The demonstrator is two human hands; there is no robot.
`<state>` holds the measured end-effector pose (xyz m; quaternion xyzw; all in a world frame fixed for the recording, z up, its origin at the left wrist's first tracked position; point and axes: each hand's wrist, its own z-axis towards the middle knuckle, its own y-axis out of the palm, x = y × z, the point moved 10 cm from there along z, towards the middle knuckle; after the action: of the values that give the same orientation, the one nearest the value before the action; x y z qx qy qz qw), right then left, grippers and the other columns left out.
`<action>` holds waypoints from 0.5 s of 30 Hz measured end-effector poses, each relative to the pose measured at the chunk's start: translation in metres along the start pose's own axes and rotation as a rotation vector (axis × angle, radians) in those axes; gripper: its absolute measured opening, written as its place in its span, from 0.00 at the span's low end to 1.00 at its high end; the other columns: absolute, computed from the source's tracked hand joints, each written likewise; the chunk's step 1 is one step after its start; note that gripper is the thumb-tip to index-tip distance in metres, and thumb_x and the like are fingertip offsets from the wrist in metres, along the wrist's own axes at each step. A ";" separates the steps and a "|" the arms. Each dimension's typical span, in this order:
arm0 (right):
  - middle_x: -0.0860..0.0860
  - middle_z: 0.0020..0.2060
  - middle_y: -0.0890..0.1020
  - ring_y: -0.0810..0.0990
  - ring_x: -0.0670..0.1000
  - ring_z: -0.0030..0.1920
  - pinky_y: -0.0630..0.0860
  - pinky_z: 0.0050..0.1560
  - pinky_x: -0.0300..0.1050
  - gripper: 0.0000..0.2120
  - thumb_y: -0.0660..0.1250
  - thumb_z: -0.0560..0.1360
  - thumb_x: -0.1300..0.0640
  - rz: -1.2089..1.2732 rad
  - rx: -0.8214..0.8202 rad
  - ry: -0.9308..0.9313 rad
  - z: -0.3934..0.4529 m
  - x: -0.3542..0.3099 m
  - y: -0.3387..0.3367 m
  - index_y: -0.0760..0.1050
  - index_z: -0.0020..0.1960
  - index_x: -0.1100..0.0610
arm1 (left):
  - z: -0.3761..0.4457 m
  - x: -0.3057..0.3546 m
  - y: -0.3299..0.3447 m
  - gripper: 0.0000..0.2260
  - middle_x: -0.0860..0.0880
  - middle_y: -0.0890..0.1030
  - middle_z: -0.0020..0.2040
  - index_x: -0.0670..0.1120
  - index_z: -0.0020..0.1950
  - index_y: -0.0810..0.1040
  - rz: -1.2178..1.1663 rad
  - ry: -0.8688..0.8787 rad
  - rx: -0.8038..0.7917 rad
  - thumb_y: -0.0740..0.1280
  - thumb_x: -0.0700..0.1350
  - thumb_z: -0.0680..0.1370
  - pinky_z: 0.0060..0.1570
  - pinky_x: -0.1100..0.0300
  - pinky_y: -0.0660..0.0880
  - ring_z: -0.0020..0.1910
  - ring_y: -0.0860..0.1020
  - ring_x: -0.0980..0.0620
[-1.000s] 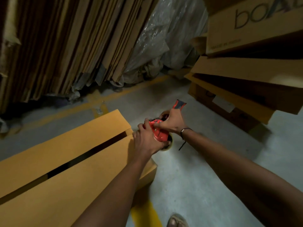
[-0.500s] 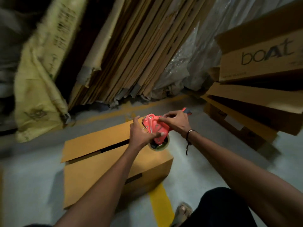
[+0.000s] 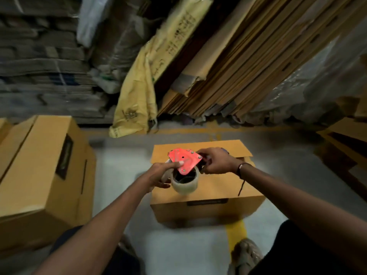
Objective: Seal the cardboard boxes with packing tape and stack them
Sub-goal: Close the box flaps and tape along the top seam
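Head view: a red-orange metal tape dispenser (image 3: pixel 184 160) carrying a roll of clear packing tape (image 3: pixel 185 183) is held above a brown cardboard box (image 3: pixel 214 187) that stands on the grey concrete floor (image 3: pixel 184 253). The left hand (image 3: pixel 161 175) pinches the dispenser's flat plate, thumb on top and fingers curled underneath beside the roll. The right hand (image 3: pixel 216 160) grips the dispenser's far end with curled fingers; a dark bracelet (image 3: pixel 240 169) circles that wrist. The box's top flaps lie closed, and a dark gap shows at its far right corner. A larger brown cardboard box (image 3: pixel 39 171) stands tilted at the left, apart from the first. Flattened cardboard sheets (image 3: pixel 248 62) and a yellow woven sack (image 3: pixel 143 80) lean against the back. A yellow painted line (image 3: pixel 236 231) runs out from under the near box.
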<state>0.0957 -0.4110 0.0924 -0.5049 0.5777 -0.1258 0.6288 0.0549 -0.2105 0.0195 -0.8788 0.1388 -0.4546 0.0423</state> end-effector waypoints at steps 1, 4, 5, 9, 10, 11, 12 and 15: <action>0.43 0.50 0.83 0.80 0.43 0.47 0.71 0.41 0.30 0.27 0.78 0.69 0.54 -0.130 -0.009 -0.065 0.007 -0.010 0.008 0.77 0.66 0.50 | -0.003 -0.012 -0.005 0.34 0.46 0.86 0.47 0.45 0.58 0.82 -0.042 -0.043 -0.032 0.81 0.66 0.62 0.39 0.55 0.80 0.41 0.83 0.48; 0.43 0.50 0.85 0.82 0.48 0.50 0.77 0.43 0.44 0.25 0.77 0.71 0.42 -0.449 0.042 -0.170 0.029 -0.026 0.028 0.77 0.65 0.45 | -0.004 -0.039 -0.017 0.32 0.45 0.82 0.39 0.46 0.58 0.82 -0.117 -0.136 -0.095 0.78 0.66 0.63 0.33 0.59 0.75 0.33 0.79 0.49; 0.44 0.49 0.84 0.80 0.50 0.50 0.76 0.42 0.47 0.24 0.75 0.71 0.39 -0.518 0.040 -0.191 0.035 -0.028 0.033 0.77 0.64 0.45 | -0.004 -0.045 -0.021 0.32 0.44 0.82 0.38 0.45 0.58 0.82 -0.135 -0.159 -0.103 0.79 0.65 0.63 0.32 0.59 0.75 0.32 0.79 0.49; 0.46 0.50 0.77 0.67 0.49 0.53 0.66 0.50 0.50 0.23 0.68 0.76 0.33 -0.507 -0.186 -0.189 0.053 -0.017 0.056 0.72 0.64 0.44 | 0.002 -0.057 -0.038 0.36 0.41 0.83 0.40 0.42 0.60 0.80 -0.186 -0.224 -0.109 0.80 0.65 0.63 0.32 0.58 0.76 0.35 0.82 0.44; 0.46 0.51 0.77 0.69 0.48 0.53 0.67 0.52 0.51 0.22 0.68 0.77 0.35 -0.364 -0.269 -0.163 0.056 -0.011 0.063 0.71 0.65 0.45 | 0.005 -0.059 -0.041 0.37 0.39 0.84 0.43 0.42 0.62 0.80 -0.202 -0.236 -0.117 0.79 0.66 0.63 0.33 0.58 0.76 0.37 0.83 0.42; 0.45 0.51 0.78 0.73 0.47 0.52 0.69 0.52 0.51 0.20 0.68 0.78 0.38 -0.211 -0.331 -0.138 0.058 -0.006 0.069 0.70 0.64 0.45 | 0.007 -0.059 -0.041 0.38 0.38 0.84 0.47 0.41 0.63 0.79 -0.211 -0.243 -0.148 0.78 0.66 0.65 0.33 0.59 0.76 0.40 0.83 0.41; 0.45 0.51 0.79 0.76 0.46 0.51 0.72 0.52 0.50 0.19 0.67 0.79 0.39 -0.108 -0.359 -0.121 0.060 -0.003 0.072 0.69 0.65 0.46 | 0.009 -0.057 -0.040 0.39 0.37 0.85 0.51 0.40 0.66 0.78 -0.215 -0.244 -0.188 0.76 0.67 0.67 0.32 0.60 0.75 0.42 0.83 0.40; 0.45 0.51 0.82 0.79 0.46 0.49 0.75 0.49 0.42 0.18 0.63 0.82 0.42 -0.028 -0.384 -0.079 0.072 0.006 0.073 0.69 0.70 0.45 | 0.022 -0.052 -0.041 0.39 0.37 0.85 0.58 0.42 0.72 0.75 -0.231 -0.233 -0.227 0.70 0.70 0.72 0.29 0.63 0.72 0.49 0.85 0.38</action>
<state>0.1278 -0.3467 0.0185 -0.6279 0.5592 -0.0022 0.5414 0.0524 -0.1579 -0.0265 -0.9347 0.0817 -0.3330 -0.0936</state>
